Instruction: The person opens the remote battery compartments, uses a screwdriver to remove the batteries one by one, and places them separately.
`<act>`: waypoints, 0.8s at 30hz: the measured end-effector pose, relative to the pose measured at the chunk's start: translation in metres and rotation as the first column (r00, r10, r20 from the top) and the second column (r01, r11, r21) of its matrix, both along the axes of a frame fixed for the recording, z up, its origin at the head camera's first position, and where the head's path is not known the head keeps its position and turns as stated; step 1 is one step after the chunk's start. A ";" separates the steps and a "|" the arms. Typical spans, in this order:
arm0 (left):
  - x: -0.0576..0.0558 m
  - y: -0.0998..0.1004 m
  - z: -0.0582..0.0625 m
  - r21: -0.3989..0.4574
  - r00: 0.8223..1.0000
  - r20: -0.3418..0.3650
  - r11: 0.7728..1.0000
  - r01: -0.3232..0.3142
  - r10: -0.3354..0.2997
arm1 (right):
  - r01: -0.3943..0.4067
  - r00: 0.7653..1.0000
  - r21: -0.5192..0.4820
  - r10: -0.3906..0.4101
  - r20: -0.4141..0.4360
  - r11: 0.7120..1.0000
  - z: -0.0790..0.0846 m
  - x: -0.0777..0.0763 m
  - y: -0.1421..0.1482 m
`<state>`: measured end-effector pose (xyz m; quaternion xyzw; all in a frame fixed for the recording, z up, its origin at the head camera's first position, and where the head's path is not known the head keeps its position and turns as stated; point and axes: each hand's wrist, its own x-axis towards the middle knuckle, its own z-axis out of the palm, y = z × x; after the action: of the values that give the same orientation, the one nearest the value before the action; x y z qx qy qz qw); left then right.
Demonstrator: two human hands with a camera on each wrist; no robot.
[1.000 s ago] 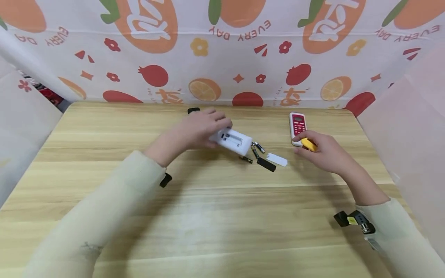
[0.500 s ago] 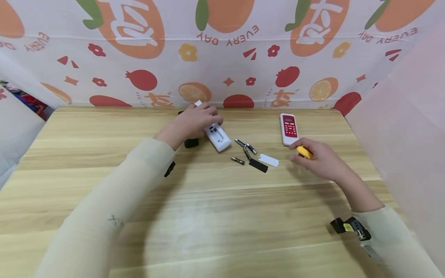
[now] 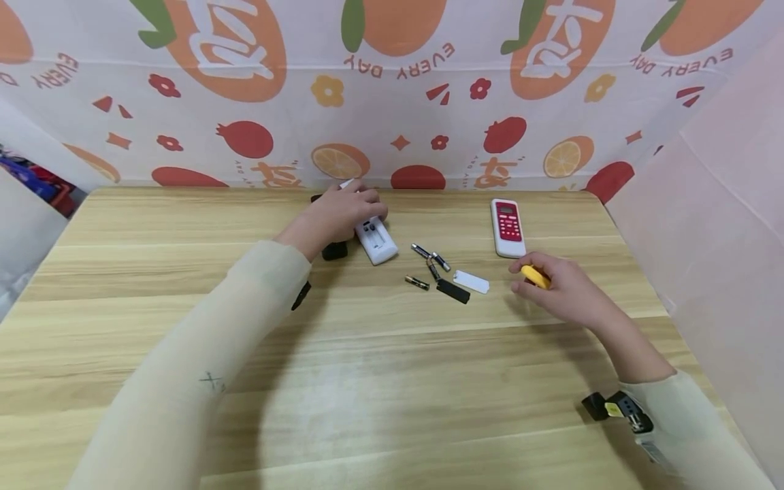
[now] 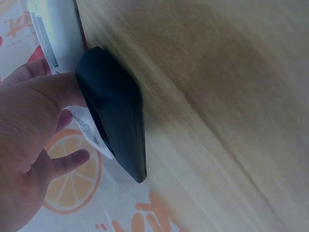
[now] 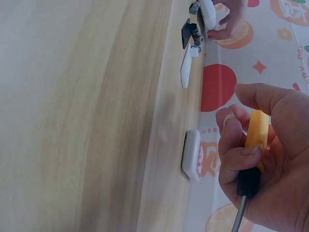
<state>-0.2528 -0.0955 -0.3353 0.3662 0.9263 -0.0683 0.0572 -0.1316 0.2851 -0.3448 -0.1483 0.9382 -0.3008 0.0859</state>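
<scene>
My left hand (image 3: 349, 211) grips a white remote control (image 3: 376, 241) near the back edge, its battery compartment uncovered and facing up. The hand hides its middle. Beside that hand lies a black remote (image 3: 335, 250), which fills the front of the left wrist view and covers part of my fingers. In my right hand (image 3: 566, 289) is a screwdriver (image 5: 257, 130) with a yellow handle, black collar and metal shaft; the curled fingers hold it in the palm, thumb and index finger apart. A white remote with a red face (image 3: 508, 228) lies just beyond this hand.
Several small batteries (image 3: 417, 282) lie loose mid-table, next to a black battery cover (image 3: 453, 291) and a white battery cover (image 3: 471, 282). A fruit-patterned cloth (image 3: 380, 122) hangs along the wooden table's (image 3: 367, 381) back edge.
The white remote in my left hand was tilted over the batteries; it has moved left and back, down to the table. The right hand, holding the screwdriver, has drawn slightly away from the red-faced remote.
</scene>
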 end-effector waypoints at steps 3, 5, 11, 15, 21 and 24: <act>0.000 0.001 -0.001 -0.001 1.000 -0.002 1.000 -0.007 0.007 | -0.014 1.000 -0.008 0.014 -0.004 1.000 -0.002 -0.001 -0.001; 0.001 0.001 -0.001 0.011 1.000 -0.010 1.000 -0.005 0.005 | -0.018 1.000 -0.010 0.018 -0.001 1.000 -0.003 -0.001 -0.001; 0.005 0.003 -0.007 0.037 0.999 -0.036 0.999 0.025 -0.024 | -0.018 1.000 -0.015 0.018 0.014 1.000 -0.007 -0.002 -0.002; 0.008 0.003 -0.009 0.041 0.998 -0.051 0.999 0.032 -0.030 | -0.021 1.000 -0.016 0.022 0.019 1.000 -0.008 -0.004 -0.004; 0.010 0.003 -0.011 0.048 0.997 -0.066 0.998 0.033 -0.029 | -0.019 1.000 -0.015 0.020 0.024 1.000 -0.010 -0.007 -0.007; 0.013 0.001 -0.013 0.045 0.998 -0.064 0.998 0.031 -0.028 | -0.019 1.000 0.001 0.019 0.001 1.000 -0.011 -0.011 -0.008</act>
<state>-0.2400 -0.0947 -0.3482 0.3786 0.9235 -0.0592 0.0184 -0.1423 0.2773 -0.3559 -0.1569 0.9368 -0.2996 0.0890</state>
